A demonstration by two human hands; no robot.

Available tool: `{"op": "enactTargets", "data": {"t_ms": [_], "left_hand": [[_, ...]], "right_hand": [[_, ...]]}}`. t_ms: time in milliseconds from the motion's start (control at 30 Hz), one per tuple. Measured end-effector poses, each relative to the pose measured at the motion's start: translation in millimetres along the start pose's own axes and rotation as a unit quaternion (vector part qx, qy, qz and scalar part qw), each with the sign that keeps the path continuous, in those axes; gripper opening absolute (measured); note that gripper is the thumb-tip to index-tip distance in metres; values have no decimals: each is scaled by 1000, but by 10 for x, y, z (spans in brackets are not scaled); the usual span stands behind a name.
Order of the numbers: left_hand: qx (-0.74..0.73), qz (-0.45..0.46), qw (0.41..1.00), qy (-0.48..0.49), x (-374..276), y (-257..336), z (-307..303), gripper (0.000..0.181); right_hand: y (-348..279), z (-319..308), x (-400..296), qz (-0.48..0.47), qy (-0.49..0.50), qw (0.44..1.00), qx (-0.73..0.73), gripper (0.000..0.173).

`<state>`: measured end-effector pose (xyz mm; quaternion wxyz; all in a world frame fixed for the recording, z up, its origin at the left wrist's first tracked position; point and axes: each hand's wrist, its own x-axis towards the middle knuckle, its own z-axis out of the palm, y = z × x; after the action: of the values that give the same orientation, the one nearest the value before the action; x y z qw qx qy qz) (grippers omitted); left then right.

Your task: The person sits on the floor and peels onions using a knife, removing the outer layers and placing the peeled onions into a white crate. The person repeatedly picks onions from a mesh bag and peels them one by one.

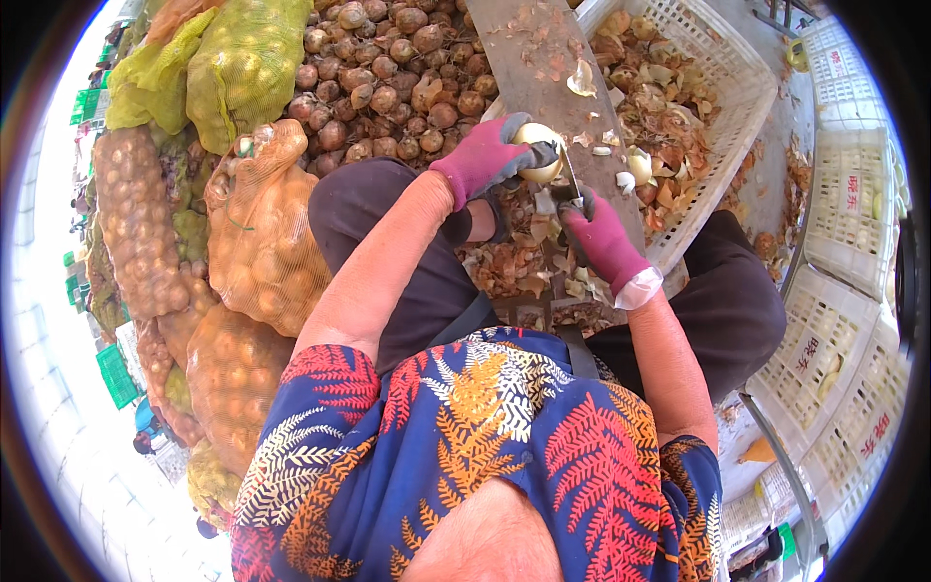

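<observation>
My left hand (491,156), in a pink glove with grey palm coating, grips a peeled pale onion (540,151) above a wooden board (527,54). In my gloved right hand (598,234) is a small knife (569,171), its blade up against the right side of that onion. Fingers hide most of the handle. Below and between the hands, loose onion skins (509,265) cover the ground. Scraps of skin and pale onion pieces (624,182) lie along the board's right side.
Unpeeled onions (385,73) are heaped beyond my left knee. Filled mesh sacks (265,233) are stacked at left. A white plastic crate (749,80) of skins stands right of the board. More white crates (814,356) holding pale onions line the far right, beside a metal bar (789,465).
</observation>
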<state>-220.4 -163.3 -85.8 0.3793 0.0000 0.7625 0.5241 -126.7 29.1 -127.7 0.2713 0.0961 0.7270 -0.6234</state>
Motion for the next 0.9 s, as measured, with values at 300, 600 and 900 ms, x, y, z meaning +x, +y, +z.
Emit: {"op": "enactTargets", "data": {"t_ms": [300,600,900], "left_hand": [[282,77,929,228,-37,-315,428,100],[223,148,942,201,181,-457,233,80],[-84,166,981,62,169,-516,63,58]], "right_hand": [[-143,-132,-3,-58,15,985,-161,34],[-291,-374,132,-42,-16,943,-331,33],[-303,-736,104,17,15,995,93,33]]}}
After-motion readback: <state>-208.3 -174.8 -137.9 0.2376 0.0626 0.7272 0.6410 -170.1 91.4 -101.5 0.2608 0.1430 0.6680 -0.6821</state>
